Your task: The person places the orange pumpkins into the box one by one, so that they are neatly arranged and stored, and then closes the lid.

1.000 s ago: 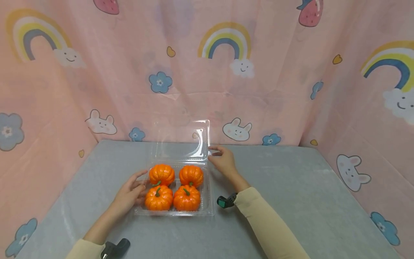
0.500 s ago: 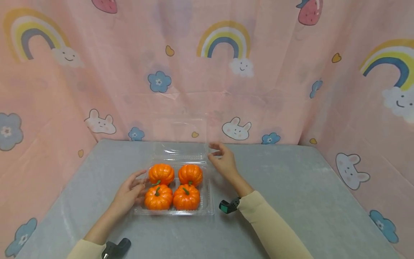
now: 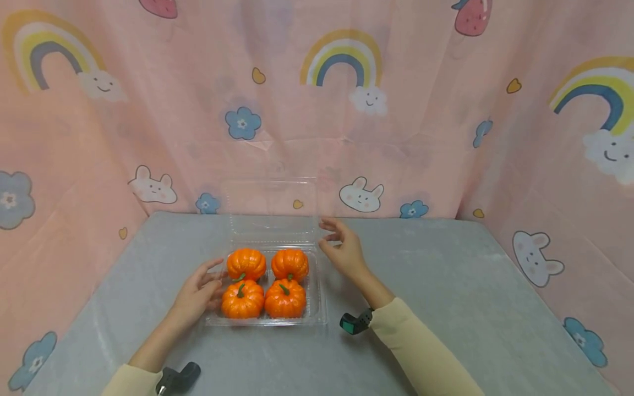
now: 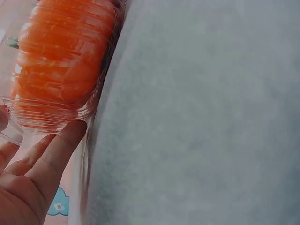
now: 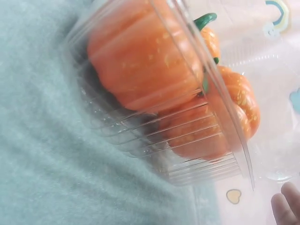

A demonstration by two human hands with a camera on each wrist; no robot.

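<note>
A clear plastic clamshell box sits on the table with several small orange pumpkins in its base. Its hinged lid stands raised at the back. At the box's left side is my left hand. In the left wrist view its fingers touch the ribbed wall with little curl, and a thumb tip lies by the rim. My right hand is beside the lid's right edge, thumb and forefinger apart. Two of its fingertips show near the lid; whether they touch it I cannot tell.
A grey cloth covers the table. Behind and at both sides hangs a pink curtain with rainbows and rabbits, close behind the raised lid. Dark wrist devices are worn on both arms.
The lid's tilt has shifted and the bright glare on its right side has gone. My right forearm has moved slightly to the right. My left hand and the pumpkins stay put.
</note>
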